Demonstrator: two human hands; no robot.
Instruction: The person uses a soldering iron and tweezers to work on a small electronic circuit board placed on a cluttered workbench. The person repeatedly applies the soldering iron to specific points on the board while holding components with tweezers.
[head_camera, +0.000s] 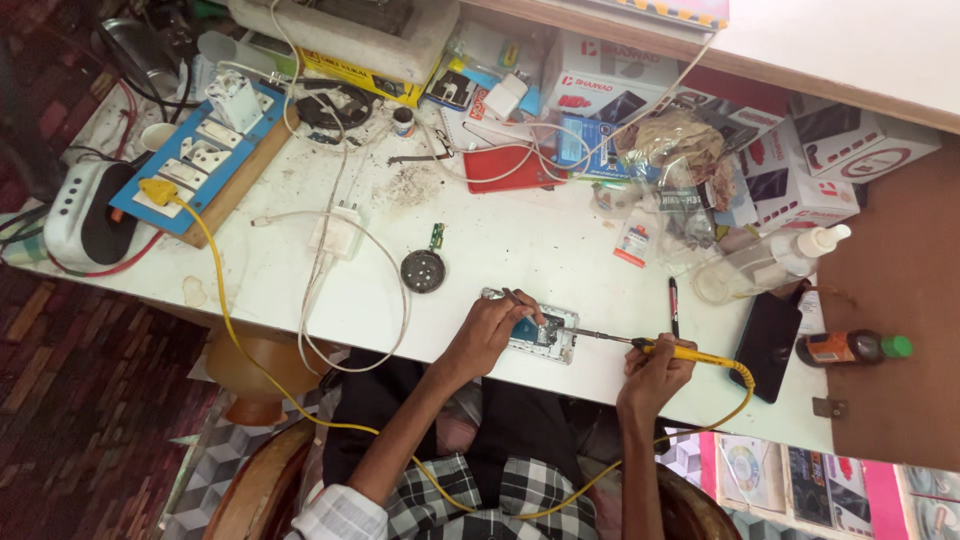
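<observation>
Two hands at opened phone (545, 335) on surface (520, 250): left hand (492, 330) pinches tweezers (512, 296), steadying part; right hand (655, 368) grips yellow iron (690, 352), tip angled into board.

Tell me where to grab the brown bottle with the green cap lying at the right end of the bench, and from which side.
Grip the brown bottle across its labelled body, coming straight down from above. It lies on its side, cap pointing right, so the round body gives two opposed sides to pinch. The black phone lies close on its left, so approach from there looks cramped.
</observation>
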